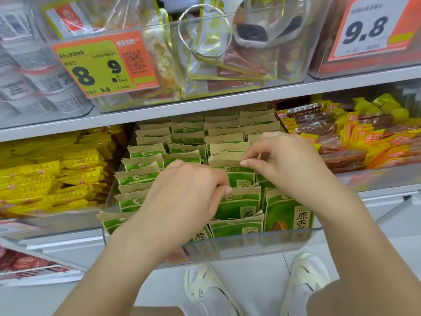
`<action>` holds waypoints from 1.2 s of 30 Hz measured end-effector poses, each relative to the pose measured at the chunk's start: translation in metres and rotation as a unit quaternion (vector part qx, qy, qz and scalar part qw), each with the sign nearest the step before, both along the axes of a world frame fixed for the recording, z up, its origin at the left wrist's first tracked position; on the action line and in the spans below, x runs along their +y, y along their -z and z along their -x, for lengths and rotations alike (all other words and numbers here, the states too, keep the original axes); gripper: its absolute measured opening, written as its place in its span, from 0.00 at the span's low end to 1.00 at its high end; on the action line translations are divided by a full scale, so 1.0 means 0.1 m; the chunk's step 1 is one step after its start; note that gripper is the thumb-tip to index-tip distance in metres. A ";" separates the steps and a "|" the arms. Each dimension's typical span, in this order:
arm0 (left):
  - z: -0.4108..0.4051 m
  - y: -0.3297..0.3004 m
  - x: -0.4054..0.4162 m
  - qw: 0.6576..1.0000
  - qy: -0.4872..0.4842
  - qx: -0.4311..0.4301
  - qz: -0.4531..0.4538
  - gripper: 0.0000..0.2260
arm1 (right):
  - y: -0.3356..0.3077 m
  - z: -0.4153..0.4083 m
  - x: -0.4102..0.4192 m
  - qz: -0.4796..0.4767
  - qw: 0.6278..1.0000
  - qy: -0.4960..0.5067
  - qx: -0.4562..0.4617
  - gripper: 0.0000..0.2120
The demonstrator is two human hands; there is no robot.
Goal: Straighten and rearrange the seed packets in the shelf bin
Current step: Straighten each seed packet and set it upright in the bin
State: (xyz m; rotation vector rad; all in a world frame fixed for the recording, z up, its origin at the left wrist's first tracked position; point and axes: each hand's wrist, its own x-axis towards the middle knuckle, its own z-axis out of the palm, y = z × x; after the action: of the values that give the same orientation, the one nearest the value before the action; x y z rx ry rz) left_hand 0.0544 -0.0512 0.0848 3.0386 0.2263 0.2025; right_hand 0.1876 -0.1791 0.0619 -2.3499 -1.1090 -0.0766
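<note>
The seed packets (237,201) stand in rows inside the clear bin (250,244) on the middle shelf (159,115), tan tops up and green faces forward; the back rows are upright and even, while the front rows lean and sit at unequal heights. The left hand (186,197) curls its fingers over the top edge of a front-centre packet and grips it. The right hand (284,160) pinches the tan top of a packet one row behind, thumb and forefinger closed on the edge. To do this step well, judge each row by its top line: hold the row in front with one hand, draw the leaning packet upright with the other, then press the stack back so the faces lie parallel. Grip the sealed top strip only; squeezing the body would likely crease the paper. The front-right packet (289,215) shows large characters reading 原香 beside a seed picture; the small logo text is too blurred to read. Above, a price tag (104,62) shows 8, 9 and 9.9, with a QR code. A second tag (366,28) reads 9.8. Yellow packs (50,179) fill the bin at the left.
</note>
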 end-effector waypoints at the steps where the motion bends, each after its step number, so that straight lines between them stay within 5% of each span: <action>1: 0.01 -0.01 0.01 1.000 -0.006 -0.022 0.018 0.12 | 0.00 -0.01 0.00 0.015 1.000 0.001 0.003 0.05; 6: 0.04 -0.08 0.14 0.982 -0.007 -0.175 0.068 0.11 | 0.06 -0.04 0.01 0.051 0.998 -0.003 -0.032 0.09; 10: 0.02 -0.09 0.11 0.976 -0.012 -0.198 0.089 0.10 | 0.01 0.02 -0.10 -0.103 0.993 -0.008 0.055 0.14; 13: 0.02 -0.14 0.08 0.958 -0.023 -0.269 0.099 0.09 | -0.06 0.14 -0.16 -0.151 0.978 -0.053 0.137 0.27; 17: 0.08 -0.37 0.03 0.923 -0.020 -0.370 0.109 0.08 | -0.09 0.24 -0.20 -0.148 0.949 -0.118 0.251 0.19; 21: 0.16 -0.59 -0.07 0.888 0.007 -0.425 0.175 0.01 | -0.13 0.38 -0.31 -0.265 0.911 -0.132 0.285 0.18; 27: 0.31 -0.41 -0.23 0.807 -0.024 -0.285 0.516 0.17 | -0.22 0.54 -0.43 -0.295 0.892 -0.124 0.321 0.19; 36: 0.79 0.31 -0.52 0.688 -0.073 -0.196 0.695 0.17 | 0.28 1.23 -0.71 -0.307 0.817 -0.054 0.485 0.12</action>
State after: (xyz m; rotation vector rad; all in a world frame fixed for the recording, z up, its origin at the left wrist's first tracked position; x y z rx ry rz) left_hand -0.0242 -0.1032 0.0540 1.3968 0.3534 0.4224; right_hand 0.0645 -0.2498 0.0337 -1.3903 -0.5461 0.6446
